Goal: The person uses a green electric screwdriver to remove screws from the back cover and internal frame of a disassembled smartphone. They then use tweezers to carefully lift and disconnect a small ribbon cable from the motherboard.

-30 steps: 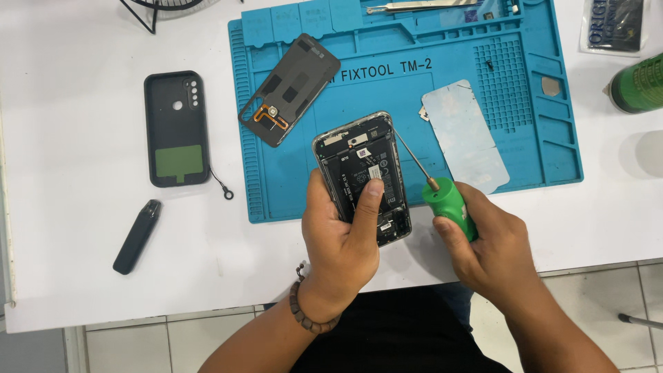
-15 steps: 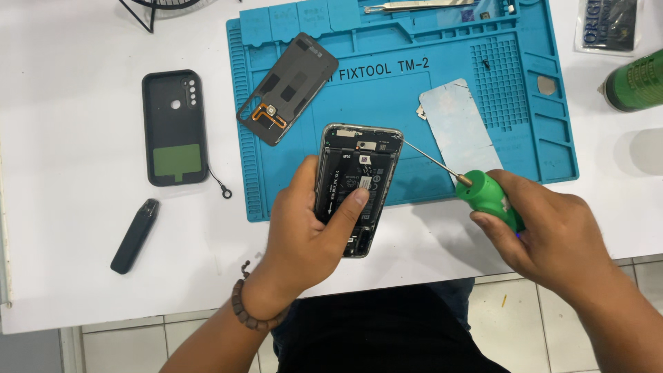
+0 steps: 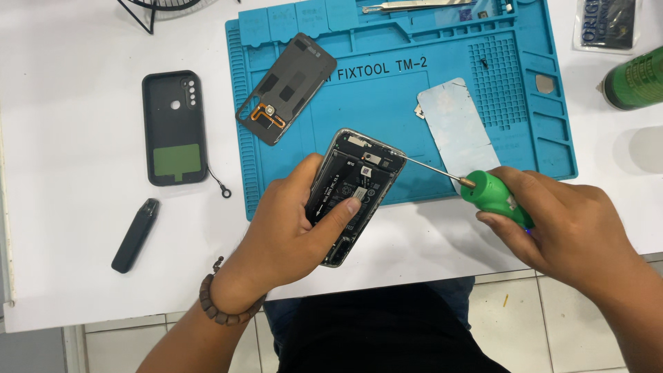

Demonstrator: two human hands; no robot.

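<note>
A: Start at the left and place everything by the blue mat (image 3: 387, 103).

B: Well left of the mat on the white table (image 3: 69, 138) lies a slim dark stick-shaped device (image 3: 135, 235), and above it a black phone case (image 3: 174, 128) with a green patch, a small black cord loop by its lower corner. On the mat's upper left part rests a grey back cover (image 3: 286, 88) with an orange flex strip.

A: And the hands?

B: The left hand (image 3: 290, 231) comes in at the mat's lower edge, a bead bracelet (image 3: 219, 304) on its wrist. Its fingers are wrapped round an opened phone (image 3: 356, 193), thumb pressed across the exposed inside. The phone tilts, top end over the mat, bottom end past its near edge.

A: Further right?

B: A pale blue-grey plate (image 3: 456, 128) lies on the mat's right half. The right hand (image 3: 566, 231), just below the mat's lower right corner, has its fingers closed on a green-handled screwdriver (image 3: 494, 193); the thin shaft reaches left to the phone's upper right edge. Beyond the mat's right side lies a green bottle (image 3: 635, 79).
</note>
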